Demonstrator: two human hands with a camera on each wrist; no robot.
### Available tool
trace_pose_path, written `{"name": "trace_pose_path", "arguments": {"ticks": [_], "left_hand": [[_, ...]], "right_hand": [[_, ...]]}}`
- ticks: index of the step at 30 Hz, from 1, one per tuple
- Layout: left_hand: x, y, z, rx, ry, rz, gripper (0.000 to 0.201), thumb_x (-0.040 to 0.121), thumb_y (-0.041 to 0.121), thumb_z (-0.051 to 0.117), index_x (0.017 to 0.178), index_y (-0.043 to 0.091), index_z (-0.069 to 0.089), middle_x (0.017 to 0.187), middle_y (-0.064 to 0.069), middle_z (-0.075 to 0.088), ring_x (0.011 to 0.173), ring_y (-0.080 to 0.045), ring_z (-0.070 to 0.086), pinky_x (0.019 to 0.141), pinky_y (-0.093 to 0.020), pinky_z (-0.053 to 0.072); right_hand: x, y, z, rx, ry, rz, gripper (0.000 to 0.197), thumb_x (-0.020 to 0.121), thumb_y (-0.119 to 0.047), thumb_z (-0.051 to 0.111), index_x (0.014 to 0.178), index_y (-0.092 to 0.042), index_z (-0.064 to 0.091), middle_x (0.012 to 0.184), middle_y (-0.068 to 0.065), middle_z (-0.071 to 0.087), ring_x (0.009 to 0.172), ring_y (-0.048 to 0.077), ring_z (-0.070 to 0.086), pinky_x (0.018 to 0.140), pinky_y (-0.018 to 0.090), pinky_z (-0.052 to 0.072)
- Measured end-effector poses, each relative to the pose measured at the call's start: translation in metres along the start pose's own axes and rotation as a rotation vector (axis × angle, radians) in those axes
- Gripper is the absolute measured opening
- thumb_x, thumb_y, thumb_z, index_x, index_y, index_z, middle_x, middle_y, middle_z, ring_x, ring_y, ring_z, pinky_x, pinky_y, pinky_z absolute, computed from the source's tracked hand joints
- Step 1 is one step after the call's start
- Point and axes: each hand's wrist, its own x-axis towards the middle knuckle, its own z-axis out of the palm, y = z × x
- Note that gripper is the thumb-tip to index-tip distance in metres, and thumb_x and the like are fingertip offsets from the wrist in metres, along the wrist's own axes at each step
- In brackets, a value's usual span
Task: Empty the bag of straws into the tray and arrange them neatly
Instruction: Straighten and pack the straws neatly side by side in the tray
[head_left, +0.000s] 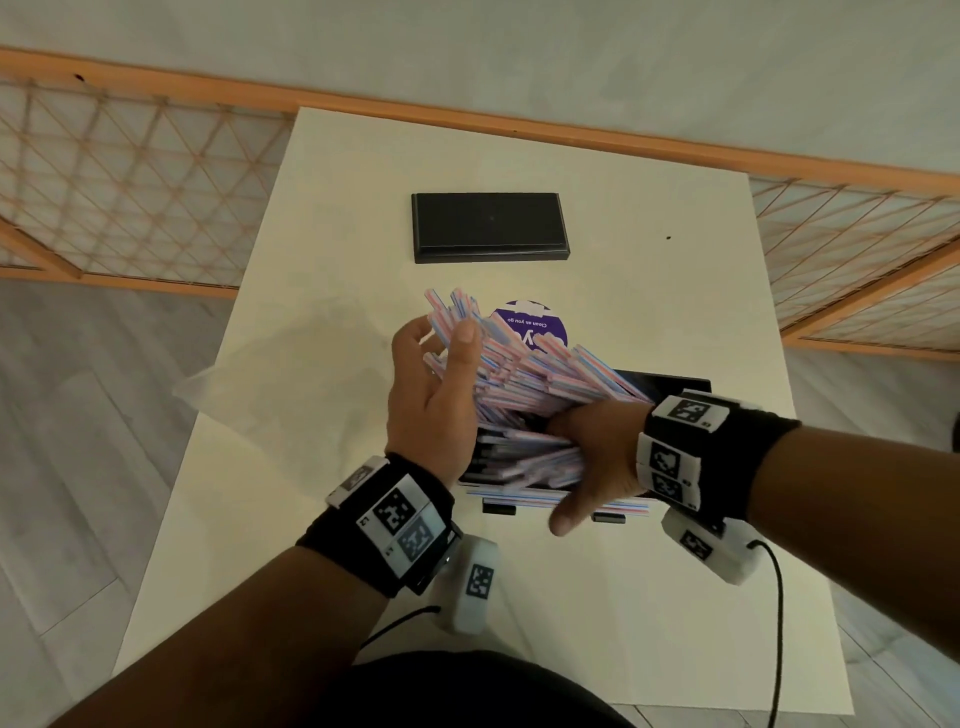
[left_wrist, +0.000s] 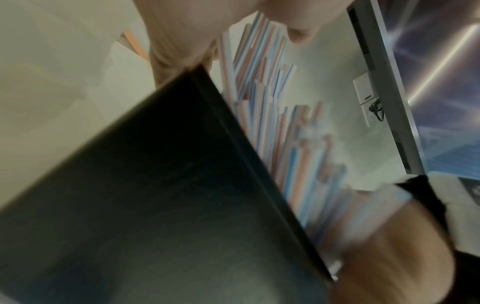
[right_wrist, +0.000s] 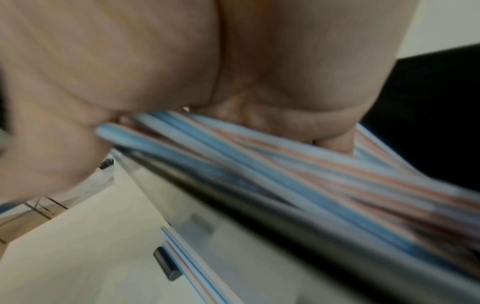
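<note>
A thick bundle of red, blue and white striped straws (head_left: 524, 374) is held slantwise over the black tray (head_left: 675, 384) near the table's middle. My left hand (head_left: 439, 338) grips its far end, thumb on top. My right hand (head_left: 571, 467) grips the near end, fingers curled round it. More straws lie in the tray beneath, and a few straws (head_left: 561, 500) lie on the table along its near side. The empty clear bag (head_left: 291, 374) lies to the left. The left wrist view shows the tray wall (left_wrist: 182, 185) and straws (left_wrist: 272, 102); the right wrist view shows my palm on the straws (right_wrist: 259, 164).
A second black tray or lid (head_left: 488, 226) lies farther back on the white table (head_left: 649, 291). A purple round sticker (head_left: 530, 325) shows behind the straws. Orange lattice panels (head_left: 130, 182) stand beyond the table. A monitor (left_wrist: 389, 82) appears in the left wrist view.
</note>
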Motion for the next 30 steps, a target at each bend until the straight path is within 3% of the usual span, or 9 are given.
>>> {"name": "trace_pose_path", "arguments": {"ticks": [3,7,10,13,16,19,23,26,30], "left_hand": [[-0.001,0.003,0.004,-0.018,-0.012,0.006,0.076,0.082,0.068,0.054,0.125,0.005,0.051,0.090,0.015,0.071,0.086,-0.005,0.067,0.082,-0.028,0.052],[-0.001,0.006,0.004,-0.083,0.007,-0.040,0.070,0.079,0.066,0.057,0.120,0.009,0.053,0.100,0.003,0.070,0.093,-0.010,0.067,0.085,-0.033,0.054],[0.002,0.003,-0.001,-0.081,0.018,-0.093,0.081,0.075,0.076,0.060,0.124,0.012,0.051,0.114,-0.008,0.069,0.107,-0.021,0.068,0.099,-0.050,0.053],[0.004,-0.001,-0.005,-0.084,0.010,-0.128,0.095,0.067,0.089,0.063,0.126,0.016,0.051,0.124,-0.011,0.067,0.120,-0.029,0.063,0.106,-0.056,0.047],[0.001,-0.001,-0.004,-0.042,-0.027,-0.136,0.089,0.071,0.083,0.059,0.123,0.012,0.049,0.099,0.006,0.069,0.097,-0.015,0.064,0.094,-0.042,0.051],[-0.003,-0.003,-0.001,0.002,-0.069,-0.109,0.058,0.084,0.065,0.056,0.112,0.014,0.047,0.072,0.023,0.061,0.070,0.002,0.056,0.077,-0.029,0.044],[-0.012,0.000,0.002,0.024,-0.127,-0.059,0.065,0.086,0.060,0.061,0.128,0.011,0.050,0.117,0.002,0.071,0.113,-0.016,0.068,0.101,-0.046,0.052],[-0.014,0.001,0.002,0.008,-0.136,-0.034,0.079,0.079,0.063,0.072,0.131,0.009,0.046,0.122,-0.003,0.070,0.115,-0.020,0.068,0.102,-0.050,0.053],[-0.013,-0.001,0.001,0.011,-0.122,-0.037,0.092,0.069,0.073,0.078,0.131,0.012,0.047,0.121,-0.004,0.071,0.113,-0.024,0.070,0.100,-0.055,0.053]], "right_hand": [[0.002,-0.007,0.002,0.095,0.070,-0.011,0.071,0.063,-0.073,0.072,0.115,-0.026,0.062,0.100,-0.013,0.061,0.104,0.015,0.060,0.087,0.023,0.040],[-0.002,-0.011,-0.001,0.210,0.133,-0.091,0.057,0.083,-0.058,0.064,0.122,-0.017,0.059,0.100,-0.010,0.056,0.099,0.003,0.055,0.080,0.007,0.032],[-0.011,0.001,-0.004,0.217,0.081,-0.099,0.091,0.047,-0.077,0.075,0.124,-0.032,0.055,0.112,-0.020,0.061,0.108,0.006,0.059,0.097,0.022,0.042],[-0.013,0.022,-0.006,0.116,-0.047,-0.056,0.108,0.031,-0.066,0.084,0.129,-0.038,0.049,0.108,-0.022,0.065,0.102,0.001,0.061,0.096,0.027,0.047],[-0.013,0.029,-0.006,0.068,-0.088,-0.058,0.115,0.031,-0.060,0.087,0.136,-0.037,0.045,0.119,-0.018,0.065,0.114,0.006,0.058,0.102,0.033,0.046],[-0.009,0.027,0.002,0.048,-0.053,-0.057,0.113,0.036,-0.061,0.088,0.138,-0.040,0.043,0.128,-0.019,0.058,0.123,0.010,0.053,0.106,0.035,0.043],[-0.008,0.016,0.004,0.129,0.028,-0.058,0.092,0.053,-0.067,0.081,0.134,-0.035,0.050,0.127,-0.014,0.060,0.122,0.014,0.054,0.106,0.033,0.041],[-0.009,0.004,0.003,0.096,0.087,-0.081,0.086,0.057,-0.074,0.074,0.127,-0.028,0.056,0.120,-0.009,0.064,0.113,0.018,0.058,0.098,0.032,0.046],[-0.027,0.004,0.000,0.051,0.298,-0.090,0.078,0.052,-0.067,0.080,0.116,-0.029,0.058,0.108,-0.011,0.066,0.100,0.016,0.062,0.090,0.031,0.050]]}}
